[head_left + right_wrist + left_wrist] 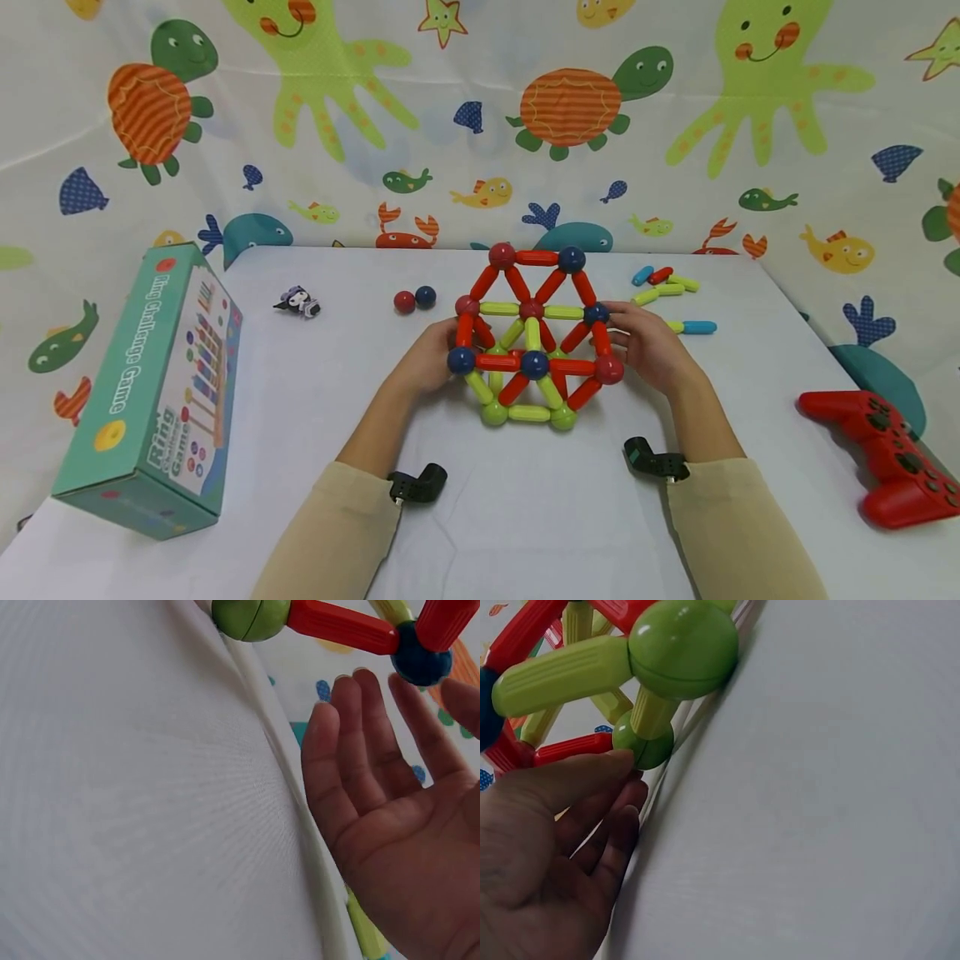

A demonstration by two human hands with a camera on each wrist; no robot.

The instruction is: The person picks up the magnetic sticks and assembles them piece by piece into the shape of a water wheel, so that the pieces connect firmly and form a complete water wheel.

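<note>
With the left hand (426, 360) and right hand (651, 348) cupping the rod-and-ball dome (532, 337) on the tabletop (525, 517), fingers (352, 750) nearly straight and gripping nothing, uneven side pressure could probably pop its joints apart.

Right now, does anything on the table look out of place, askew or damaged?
Nothing stands out. The ball-and-rod frame sits whole between the left hand and right hand; loose rods and two balls lie behind it.
</note>
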